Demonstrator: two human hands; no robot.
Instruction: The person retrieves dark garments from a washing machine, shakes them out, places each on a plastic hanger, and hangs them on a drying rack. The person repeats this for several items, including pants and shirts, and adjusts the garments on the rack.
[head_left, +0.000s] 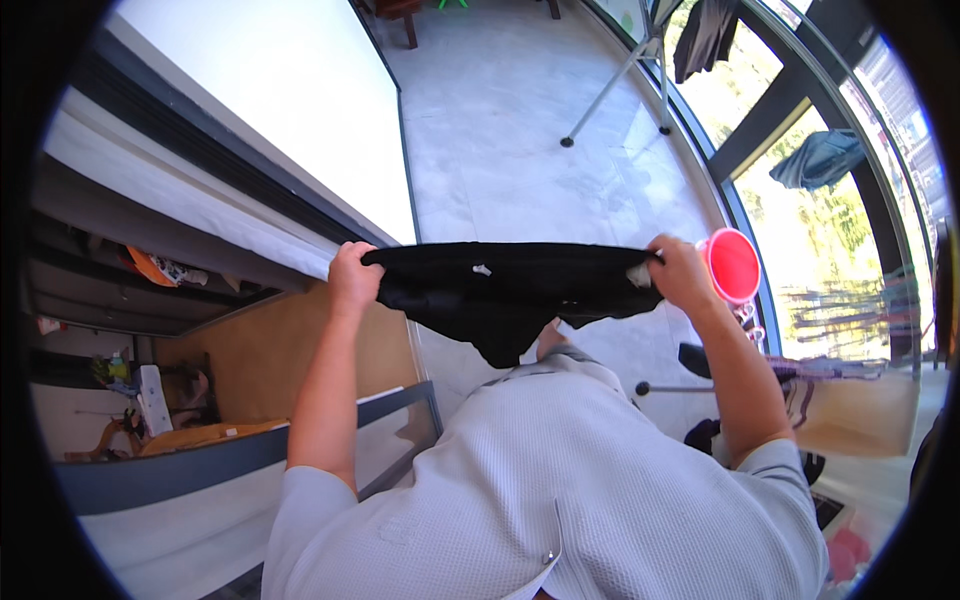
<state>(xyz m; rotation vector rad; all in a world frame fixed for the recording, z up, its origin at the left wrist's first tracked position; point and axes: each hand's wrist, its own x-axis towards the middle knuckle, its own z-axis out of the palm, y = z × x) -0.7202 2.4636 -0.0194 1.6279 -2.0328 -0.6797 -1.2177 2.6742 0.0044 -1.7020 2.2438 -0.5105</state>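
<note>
A black cloth garment (517, 289) is stretched out in front of my chest, its upper edge nearly straight between my two hands. My left hand (354, 276) grips the garment's left end. The right end is pinched in my right hand (681, 271). Small white tags show on the dark cloth near its middle and beside my right hand. The lower part hangs down to a point, just above the front of my light grey shirt (555, 442). A bare foot partly shows behind the garment.
A pink bucket (733, 266) is just beyond my right hand. Metal rack legs (611, 94) stand on the grey tiled floor (510, 172) by large windows. Blue denim clothing (819, 159) and a dark garment (705, 39) hang at the right. A white panel (285, 97) rises at the left.
</note>
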